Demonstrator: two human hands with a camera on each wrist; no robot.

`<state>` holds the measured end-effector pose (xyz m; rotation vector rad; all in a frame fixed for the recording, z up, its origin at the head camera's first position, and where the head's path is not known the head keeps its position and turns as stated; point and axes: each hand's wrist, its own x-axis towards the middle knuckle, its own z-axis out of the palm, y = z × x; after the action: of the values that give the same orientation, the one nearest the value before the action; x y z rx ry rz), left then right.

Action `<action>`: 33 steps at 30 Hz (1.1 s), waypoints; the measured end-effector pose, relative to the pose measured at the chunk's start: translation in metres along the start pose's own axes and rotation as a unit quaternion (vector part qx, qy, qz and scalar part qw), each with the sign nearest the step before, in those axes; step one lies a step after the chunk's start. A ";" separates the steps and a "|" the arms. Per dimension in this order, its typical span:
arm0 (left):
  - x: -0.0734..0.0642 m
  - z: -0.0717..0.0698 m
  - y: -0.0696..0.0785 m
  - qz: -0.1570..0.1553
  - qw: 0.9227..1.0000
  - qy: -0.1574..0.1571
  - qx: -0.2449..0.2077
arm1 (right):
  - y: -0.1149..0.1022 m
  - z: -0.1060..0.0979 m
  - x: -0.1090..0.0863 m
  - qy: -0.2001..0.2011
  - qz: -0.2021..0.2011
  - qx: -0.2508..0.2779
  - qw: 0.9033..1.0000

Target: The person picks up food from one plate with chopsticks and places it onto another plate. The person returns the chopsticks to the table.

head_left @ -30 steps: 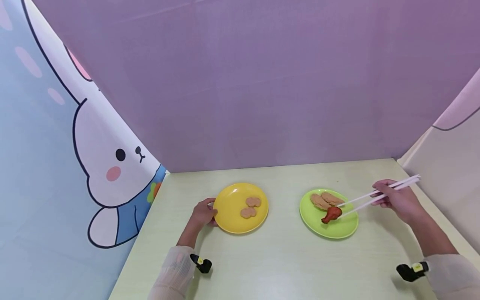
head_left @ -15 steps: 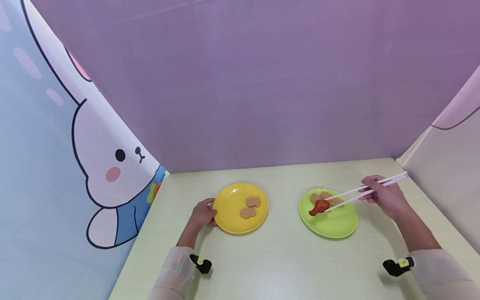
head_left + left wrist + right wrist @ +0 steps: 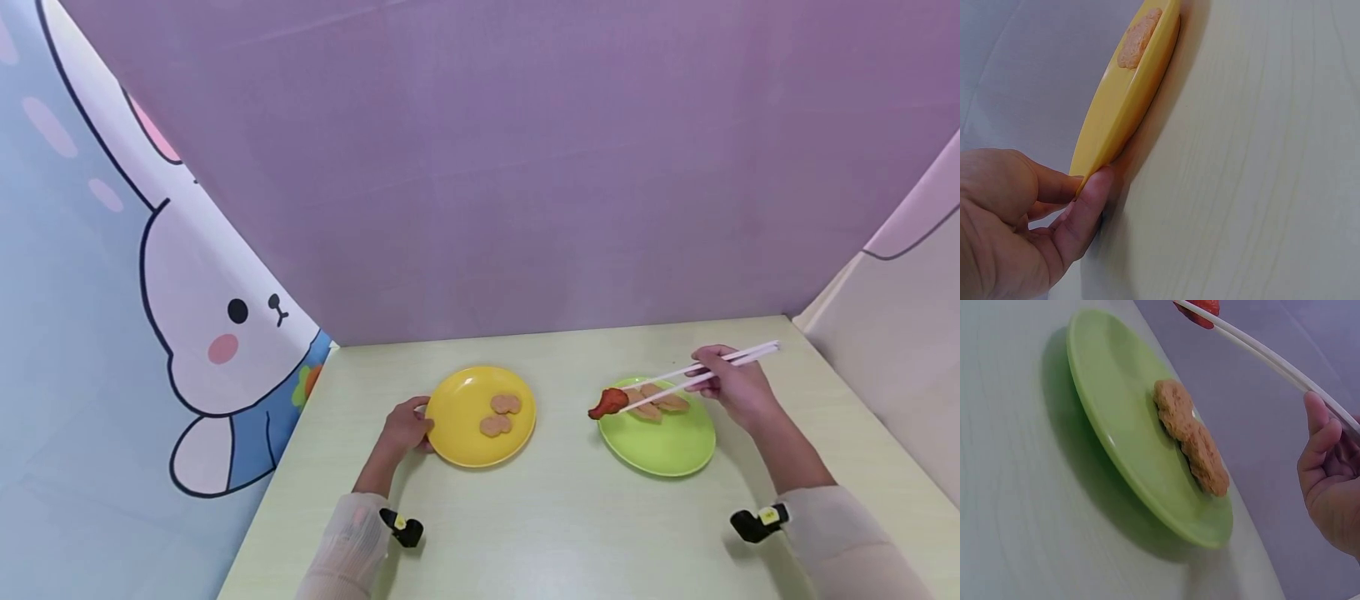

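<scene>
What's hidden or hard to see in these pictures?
- Head: parts of the brown pieces on the green plate, hidden behind the chopsticks.
- Head: any writing on the yellow wrist label, too small to read.
- Left wrist: the far part of the yellow plate, cut off by the top edge.
- Right wrist: much of the red drumstick, cut off by the top edge.

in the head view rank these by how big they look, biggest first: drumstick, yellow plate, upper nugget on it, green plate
Largest: yellow plate and green plate, too alike to rank.
Next: drumstick.
Smallest: upper nugget.
</scene>
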<state>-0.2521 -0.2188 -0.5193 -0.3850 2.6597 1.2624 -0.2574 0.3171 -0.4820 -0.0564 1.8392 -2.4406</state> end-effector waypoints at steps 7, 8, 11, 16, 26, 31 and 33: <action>0.000 0.000 0.000 -0.001 1.000 0.001 -0.005 | 0.006 0.021 0.011 0.000 -0.001 0.005 1.000; 0.000 0.000 0.000 -0.001 1.000 0.001 -0.005 | 0.007 0.024 0.013 0.001 0.000 0.004 1.000; 0.000 -0.001 0.001 -0.002 1.000 -0.001 -0.004 | 0.009 0.033 0.016 0.005 0.005 0.002 1.000; -0.001 -0.002 0.000 0.000 1.000 0.000 -0.002 | 0.013 0.051 0.022 0.021 0.013 -0.008 1.000; -0.001 -0.002 0.001 0.001 1.000 0.000 -0.003 | 0.027 0.086 0.036 0.045 0.037 -0.008 0.998; 0.000 -0.002 0.000 0.001 1.000 0.003 0.005 | 0.034 0.103 0.040 0.056 0.032 -0.028 0.997; 0.000 -0.002 -0.001 0.001 1.000 0.003 0.006 | 0.038 0.110 0.042 0.060 0.029 -0.031 0.997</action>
<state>-0.2521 -0.2209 -0.5188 -0.3840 2.6718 1.2487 -0.2890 0.1978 -0.4891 0.1408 1.9372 -2.3966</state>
